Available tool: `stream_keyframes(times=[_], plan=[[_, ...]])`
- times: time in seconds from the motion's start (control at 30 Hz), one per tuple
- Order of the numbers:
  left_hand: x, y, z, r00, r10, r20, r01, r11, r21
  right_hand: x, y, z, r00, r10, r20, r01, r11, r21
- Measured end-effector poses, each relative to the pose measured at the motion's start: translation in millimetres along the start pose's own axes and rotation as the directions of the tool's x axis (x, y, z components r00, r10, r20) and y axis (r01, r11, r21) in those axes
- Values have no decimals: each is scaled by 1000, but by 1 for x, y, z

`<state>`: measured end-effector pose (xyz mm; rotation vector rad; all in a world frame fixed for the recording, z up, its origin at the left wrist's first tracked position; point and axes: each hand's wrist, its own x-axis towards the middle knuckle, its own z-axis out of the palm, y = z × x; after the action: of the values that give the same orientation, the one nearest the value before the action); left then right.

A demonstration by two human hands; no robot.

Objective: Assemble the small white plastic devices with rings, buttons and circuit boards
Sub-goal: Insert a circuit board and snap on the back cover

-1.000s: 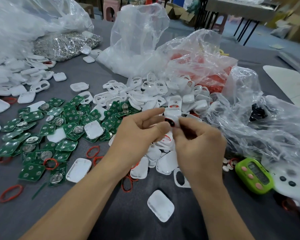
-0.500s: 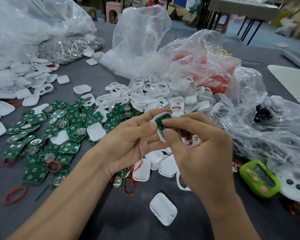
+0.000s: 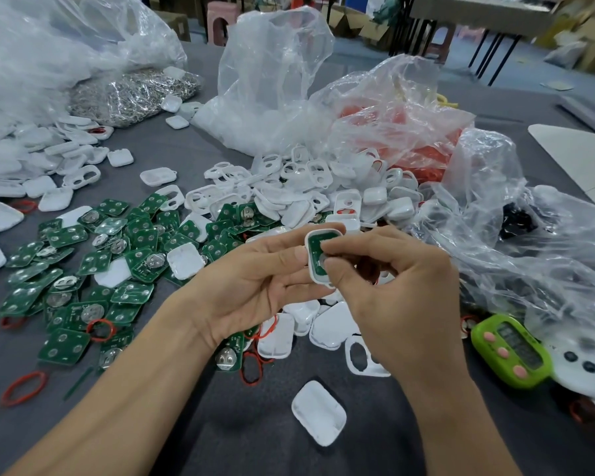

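Describer: Turned over since a second ago, the white shell (image 3: 309,266) now shows you its hollow side with a green circuit board (image 3: 315,243) seated inside. Before, its face with a dark button was showing. Half a second ago it already lay this way.

Listener: How am I holding it?

Describer: Your left hand (image 3: 251,283), palm up, pinches the shell's left edge between thumb and fingers, above the grey table (image 3: 220,441). Your right hand (image 3: 399,304) comes in from the right. Its thumb and forefinger are curled onto the green circuit board and pinch its right side. I cannot tell whether the other right fingers hold anything.

Listener: What lies around my hands?

Describer: Loose boards (image 3: 93,262) spread across the left of the table. A heap of white shells (image 3: 306,187) sits just beyond your hands. Red rings (image 3: 23,388) are scattered near your left forearm. One white cover (image 3: 318,415) lies between your forearms, a green timer (image 3: 510,350) sits at your right, and crumpled clear plastic bags (image 3: 272,80) lie behind.
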<state>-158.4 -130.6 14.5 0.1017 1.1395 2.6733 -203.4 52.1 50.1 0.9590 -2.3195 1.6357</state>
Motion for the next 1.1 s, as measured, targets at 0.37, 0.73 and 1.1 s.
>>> stream_keyframes(times=[0.37, 0.73, 1.1], plan=[[1, 1, 2, 999, -3, -48, 5, 1000, 30, 1, 2, 0, 997, -71, 19, 73, 988, -138], [0, 1, 3, 999, 0, -53, 2, 999, 42, 2, 2, -2, 997, -62, 53, 68, 991, -111], [0, 1, 2, 999, 19, -47, -20, 1000, -5, 5, 5, -3, 996, 83, -10, -77, 958, 275]])
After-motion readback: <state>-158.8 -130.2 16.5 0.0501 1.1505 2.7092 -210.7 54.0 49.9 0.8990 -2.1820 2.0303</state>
